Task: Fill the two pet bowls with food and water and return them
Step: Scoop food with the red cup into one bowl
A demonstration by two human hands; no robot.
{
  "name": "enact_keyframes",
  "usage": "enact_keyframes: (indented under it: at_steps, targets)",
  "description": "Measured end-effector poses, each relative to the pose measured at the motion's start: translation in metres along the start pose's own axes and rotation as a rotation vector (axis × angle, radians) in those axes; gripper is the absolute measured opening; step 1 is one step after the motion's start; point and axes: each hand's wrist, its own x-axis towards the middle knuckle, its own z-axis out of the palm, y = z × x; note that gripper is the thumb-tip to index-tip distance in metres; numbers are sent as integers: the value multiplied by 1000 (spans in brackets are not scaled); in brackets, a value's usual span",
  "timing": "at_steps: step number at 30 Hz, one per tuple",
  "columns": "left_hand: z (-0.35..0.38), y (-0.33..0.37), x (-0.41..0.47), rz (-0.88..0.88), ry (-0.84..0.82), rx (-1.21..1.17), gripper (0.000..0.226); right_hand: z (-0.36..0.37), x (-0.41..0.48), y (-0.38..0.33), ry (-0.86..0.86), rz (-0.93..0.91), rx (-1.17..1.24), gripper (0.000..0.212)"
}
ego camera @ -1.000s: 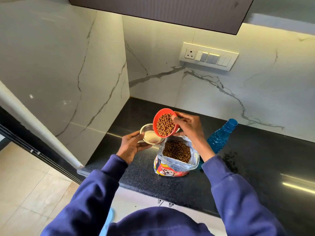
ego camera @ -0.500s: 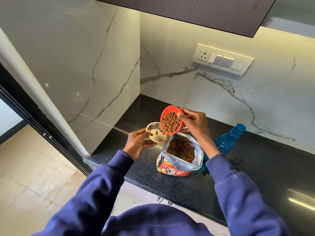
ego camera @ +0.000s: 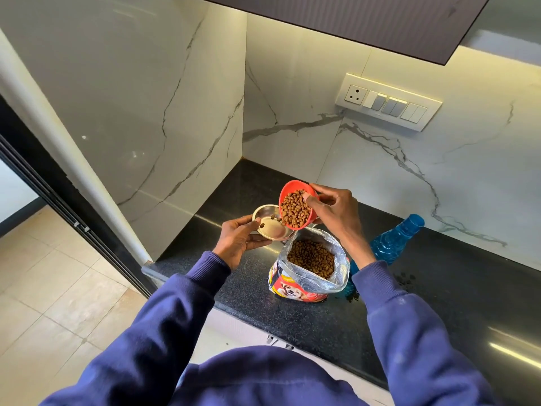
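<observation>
Black counter (ego camera: 248, 291) below. Left hand (ego camera: 238, 241) grips the steel bowl (ego camera: 270, 230) while right hand (ego camera: 333, 212) pinches the tilted red cup (ego camera: 294, 187) at the bowl's two o'clock, with a few kibbles (ego camera: 294, 209) landing inside, and the food bag (ego camera: 310, 288) at five o'clock.

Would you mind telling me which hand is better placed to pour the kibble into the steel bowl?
Right: the right hand grips the red cup, full and tilted over the steel bowl, which the left hand holds.

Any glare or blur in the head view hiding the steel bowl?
Head view: under-cabinet light washes out the wall above the switch plate; a glare streak crosses the black counter; edges bend, wide-angle; steel bowl and red cup are sharp, evenly lit.
</observation>
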Motion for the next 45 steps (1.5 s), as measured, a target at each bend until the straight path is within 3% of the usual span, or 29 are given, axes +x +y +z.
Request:
enact_keyframes:
  at_steps: [20, 45]
  targets:
    - [-2, 4, -3, 17, -3, -3, 26, 6, 4, -8, -39, -15, -12, 48]
    - [0, 8, -1, -9, 5, -39, 28, 3, 10, -17, -32, -164, -135, 50]
